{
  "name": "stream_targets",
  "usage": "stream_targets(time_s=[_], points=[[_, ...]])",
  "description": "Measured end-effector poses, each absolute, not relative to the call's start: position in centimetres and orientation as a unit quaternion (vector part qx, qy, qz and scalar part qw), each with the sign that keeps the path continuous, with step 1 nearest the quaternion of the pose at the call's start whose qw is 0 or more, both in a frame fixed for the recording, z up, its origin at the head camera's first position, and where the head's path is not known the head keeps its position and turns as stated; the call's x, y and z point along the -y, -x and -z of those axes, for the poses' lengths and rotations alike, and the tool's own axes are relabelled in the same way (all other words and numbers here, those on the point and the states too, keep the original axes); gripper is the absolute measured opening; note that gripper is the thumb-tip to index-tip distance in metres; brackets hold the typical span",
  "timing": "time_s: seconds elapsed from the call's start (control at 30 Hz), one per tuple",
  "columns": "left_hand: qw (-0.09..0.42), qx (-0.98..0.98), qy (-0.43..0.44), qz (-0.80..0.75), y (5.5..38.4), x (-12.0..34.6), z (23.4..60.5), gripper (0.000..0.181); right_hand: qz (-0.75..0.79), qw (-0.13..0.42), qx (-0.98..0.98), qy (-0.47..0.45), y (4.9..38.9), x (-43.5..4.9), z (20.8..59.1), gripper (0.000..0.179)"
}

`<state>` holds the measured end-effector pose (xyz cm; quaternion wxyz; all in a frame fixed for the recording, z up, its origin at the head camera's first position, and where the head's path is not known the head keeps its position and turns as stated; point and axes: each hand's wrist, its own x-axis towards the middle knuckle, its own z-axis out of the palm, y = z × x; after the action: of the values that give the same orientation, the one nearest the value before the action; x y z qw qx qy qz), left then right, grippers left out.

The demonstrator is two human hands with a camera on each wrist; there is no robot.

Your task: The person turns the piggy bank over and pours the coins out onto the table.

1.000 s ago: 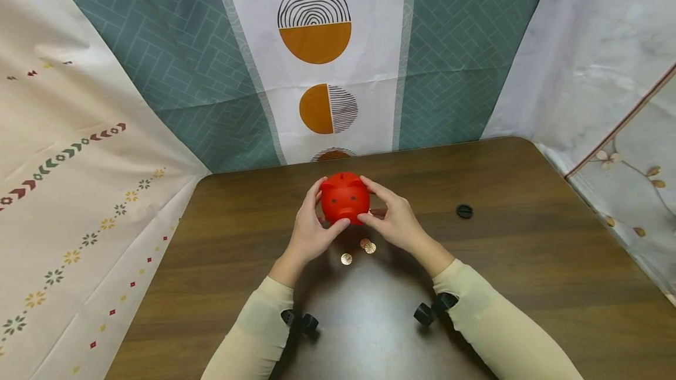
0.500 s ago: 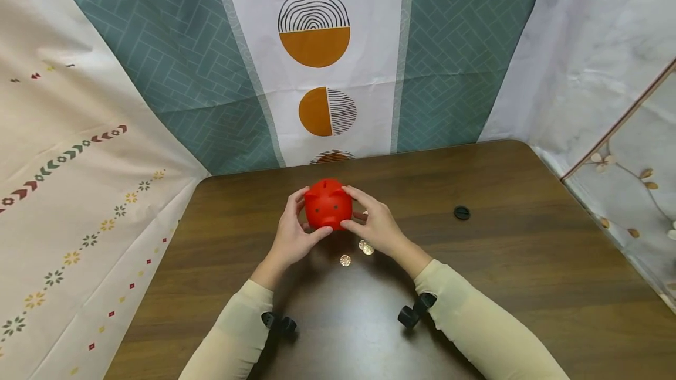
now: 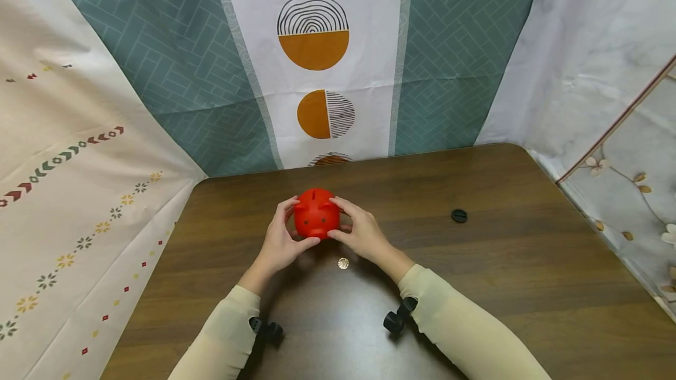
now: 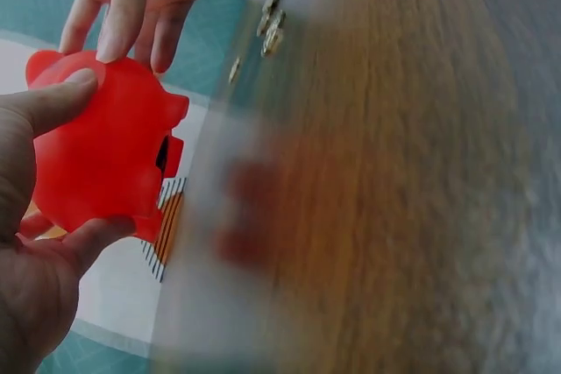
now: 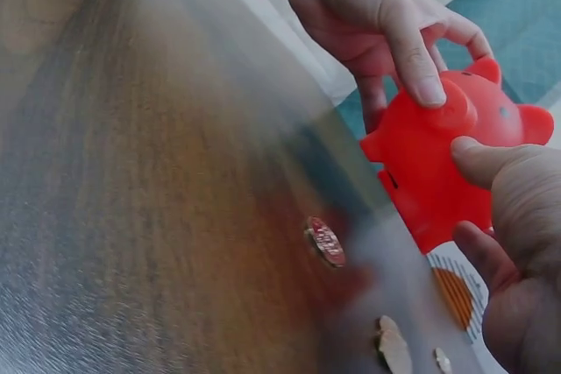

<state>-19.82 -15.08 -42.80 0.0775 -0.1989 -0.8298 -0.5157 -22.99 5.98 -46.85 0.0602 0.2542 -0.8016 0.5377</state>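
Note:
A red piggy bank (image 3: 317, 216) is held above the table between both hands, its face toward me and the slot on top showing. My left hand (image 3: 277, 242) grips its left side, thumb low at the front. On the opposite side my right hand (image 3: 367, 239) grips it, thumb beside the snout. The left wrist view shows a dark opening in the underside of the piggy bank (image 4: 105, 146), between the feet. A gold coin (image 3: 343, 263) lies on the table in front of it. More coins (image 5: 394, 346) show in the right wrist view; the head view hides them behind my right hand.
A small black round disc (image 3: 459, 215) with a bar across it lies on the wooden table (image 3: 507, 286), to the right. Patterned cloths (image 3: 211, 75) hang along the back and both sides. Black wrist cameras (image 3: 398, 315) are strapped over the sleeves.
Both hands have carried the piggy bank left and a little nearer to me. It tips forward more, so the slot shows better. Two overlapping coins have gone out of sight behind my right hand.

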Motion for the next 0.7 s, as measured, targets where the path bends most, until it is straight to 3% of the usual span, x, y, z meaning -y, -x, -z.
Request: stream_targets(time_s=[0.7], points=[[0.074,0.839,0.192,0.504,22.3,17.3,47.7,0.084,-0.506,0.082,0.821,-0.252,23.4,-4.9,48.7,0.071]])
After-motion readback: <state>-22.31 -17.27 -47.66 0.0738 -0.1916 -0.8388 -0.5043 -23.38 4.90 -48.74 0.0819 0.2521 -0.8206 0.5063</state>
